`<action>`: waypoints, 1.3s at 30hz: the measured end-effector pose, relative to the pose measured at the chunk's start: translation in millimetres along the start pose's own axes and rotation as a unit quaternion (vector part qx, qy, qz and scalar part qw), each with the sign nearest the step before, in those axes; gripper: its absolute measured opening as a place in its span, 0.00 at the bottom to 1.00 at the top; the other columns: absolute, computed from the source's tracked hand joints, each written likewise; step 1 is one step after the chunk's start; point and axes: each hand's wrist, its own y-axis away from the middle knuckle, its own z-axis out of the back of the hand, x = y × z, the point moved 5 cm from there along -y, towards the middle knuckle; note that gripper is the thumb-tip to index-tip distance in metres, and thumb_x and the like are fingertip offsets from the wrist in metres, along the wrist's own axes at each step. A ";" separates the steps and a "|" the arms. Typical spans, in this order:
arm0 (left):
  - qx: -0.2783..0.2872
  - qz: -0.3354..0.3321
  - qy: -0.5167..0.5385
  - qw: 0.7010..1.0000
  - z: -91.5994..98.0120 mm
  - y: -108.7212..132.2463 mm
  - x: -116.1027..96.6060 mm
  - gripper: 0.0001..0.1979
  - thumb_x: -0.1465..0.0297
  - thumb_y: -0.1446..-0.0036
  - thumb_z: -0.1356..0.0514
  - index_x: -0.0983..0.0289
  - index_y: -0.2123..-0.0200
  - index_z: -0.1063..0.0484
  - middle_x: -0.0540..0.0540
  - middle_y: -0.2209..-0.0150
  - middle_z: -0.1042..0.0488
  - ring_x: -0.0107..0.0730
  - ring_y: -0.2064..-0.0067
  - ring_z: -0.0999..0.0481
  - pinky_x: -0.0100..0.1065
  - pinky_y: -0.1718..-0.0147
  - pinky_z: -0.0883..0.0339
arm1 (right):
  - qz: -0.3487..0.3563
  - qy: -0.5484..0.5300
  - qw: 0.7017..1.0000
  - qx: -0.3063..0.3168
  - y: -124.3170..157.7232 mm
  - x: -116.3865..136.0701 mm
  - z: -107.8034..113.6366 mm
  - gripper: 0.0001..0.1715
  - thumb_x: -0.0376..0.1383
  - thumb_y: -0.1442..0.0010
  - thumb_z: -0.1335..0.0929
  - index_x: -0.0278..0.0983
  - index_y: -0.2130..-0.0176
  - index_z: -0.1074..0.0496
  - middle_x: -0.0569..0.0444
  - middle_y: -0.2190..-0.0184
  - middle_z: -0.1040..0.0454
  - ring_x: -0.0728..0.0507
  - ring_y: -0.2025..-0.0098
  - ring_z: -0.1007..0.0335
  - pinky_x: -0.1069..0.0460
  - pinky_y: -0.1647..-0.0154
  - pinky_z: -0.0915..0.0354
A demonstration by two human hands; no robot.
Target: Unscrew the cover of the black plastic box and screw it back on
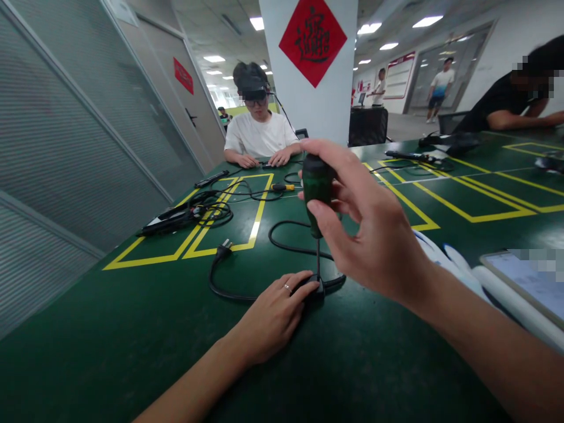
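My right hand (pixel 368 217) is wrapped round the dark green handle of a screwdriver (pixel 318 191), which stands upright. Its thin shaft points down to a small black block (pixel 315 289) on the table. My left hand (pixel 277 314), with a ring on one finger, presses that block against the tabletop. Most of the block is hidden under my fingers. A black power cord (pixel 233 295) curves out to the left and ends in a two-pronged plug (pixel 224 250). More black cord (pixel 288 224) loops behind the block.
The green table (pixel 145 352) has yellow tape outlines. Bundled black cables (pixel 198 212) lie at left, and a yellow-and-black screwdriver (pixel 283 187) lies beyond my hands. A phone (pixel 529 282) and white-blue items (pixel 453 264) are at right. A person (pixel 259 135) sits opposite; another (pixel 506 106) leans on the table at right.
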 end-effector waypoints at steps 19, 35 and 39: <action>-0.025 0.007 0.010 1.000 4.7 -5.2 -4.3 0.20 0.75 0.38 0.48 0.59 0.43 0.40 0.57 0.42 0.39 0.43 0.46 0.36 0.48 0.45 0.40 | -0.038 0.025 0.999 -0.022 -0.9 -10.2 12.6 0.27 0.29 0.41 0.36 0.40 0.42 0.38 0.55 0.43 0.33 0.42 0.47 0.31 0.46 0.45 0.30; -0.022 0.005 0.009 1.000 0.0 -7.9 -1.7 0.19 0.74 0.36 0.50 0.59 0.42 0.41 0.57 0.42 0.39 0.43 0.46 0.37 0.48 0.45 0.41 | -0.043 -0.062 0.997 -0.029 -1.3 -3.5 9.5 0.29 0.28 0.43 0.34 0.41 0.42 0.36 0.53 0.48 0.32 0.45 0.50 0.32 0.51 0.53 0.26; -0.014 0.012 0.009 1.000 -1.6 -7.5 0.2 0.19 0.74 0.35 0.50 0.59 0.42 0.42 0.57 0.42 0.40 0.43 0.45 0.38 0.48 0.44 0.43 | -0.040 -0.100 0.994 -0.003 -2.1 -8.4 7.3 0.28 0.27 0.41 0.37 0.38 0.42 0.39 0.53 0.43 0.34 0.45 0.48 0.32 0.50 0.49 0.28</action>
